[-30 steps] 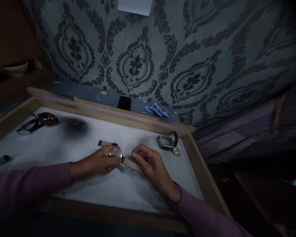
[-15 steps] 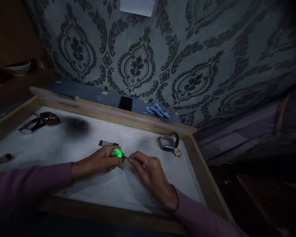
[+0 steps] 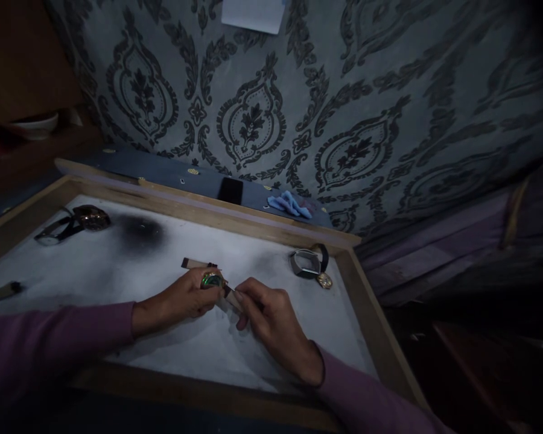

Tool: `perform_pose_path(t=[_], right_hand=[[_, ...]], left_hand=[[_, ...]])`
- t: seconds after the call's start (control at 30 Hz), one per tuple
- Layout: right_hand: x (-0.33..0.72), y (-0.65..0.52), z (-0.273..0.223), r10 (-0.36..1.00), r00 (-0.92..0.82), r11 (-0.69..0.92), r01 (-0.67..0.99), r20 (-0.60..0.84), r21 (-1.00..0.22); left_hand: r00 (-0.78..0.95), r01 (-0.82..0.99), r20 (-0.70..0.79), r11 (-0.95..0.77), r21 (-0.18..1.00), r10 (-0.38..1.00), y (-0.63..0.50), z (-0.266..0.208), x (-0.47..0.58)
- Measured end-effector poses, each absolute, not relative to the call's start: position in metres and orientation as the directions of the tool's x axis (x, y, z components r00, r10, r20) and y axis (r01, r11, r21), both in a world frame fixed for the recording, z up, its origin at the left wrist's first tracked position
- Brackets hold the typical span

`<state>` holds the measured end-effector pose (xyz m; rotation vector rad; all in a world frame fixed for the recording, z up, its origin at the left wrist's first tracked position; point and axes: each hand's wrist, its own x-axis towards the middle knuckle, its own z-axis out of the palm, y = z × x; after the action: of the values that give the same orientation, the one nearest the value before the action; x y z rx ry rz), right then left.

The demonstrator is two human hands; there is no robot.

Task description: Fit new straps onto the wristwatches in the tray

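Near the middle of the tray, my left hand (image 3: 185, 298) is closed around a wristwatch (image 3: 212, 281) with a gold-toned case and green dial, which faces up. A brown strap (image 3: 233, 299) runs from the watch's right side towards my right hand (image 3: 274, 316). The thumb and index finger of that hand are pinched just right of the case, at the strap's end. Something thin shows between these fingertips and the watch; its kind is too small to tell. Behind my left hand a separate strap piece (image 3: 196, 263), light with a dark end, lies on the white surface.
A wood-framed tray (image 3: 375, 301) surrounds the work. Watches (image 3: 90, 218) lie at its left, with a brush (image 3: 2, 292) nearer. At right are a silver watch case (image 3: 305, 263) and a small gold watch (image 3: 324, 280). Behind the frame are a phone (image 3: 230, 190) and blue cloth (image 3: 289, 204).
The watch dial has gone from bright glowing green to dark green. My right hand's fingers have shifted slightly at the strap, and a lower finger now shows beneath. My left hand stays nearly still.
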<state>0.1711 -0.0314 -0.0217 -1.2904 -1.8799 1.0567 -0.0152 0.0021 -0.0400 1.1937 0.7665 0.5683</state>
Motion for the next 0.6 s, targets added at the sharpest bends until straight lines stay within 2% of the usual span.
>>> perform_pose_path(t=[0.6], right_hand=[[0.1685, -0.0333, -0.0261, 0.943, -0.309, -0.020, 0.303, -0.119, -0.953]], left_hand=[[0.619, 0.009, -0.232, 0.288, 0.958, 0.751, 0.0017, -0.0354, -0.0127]])
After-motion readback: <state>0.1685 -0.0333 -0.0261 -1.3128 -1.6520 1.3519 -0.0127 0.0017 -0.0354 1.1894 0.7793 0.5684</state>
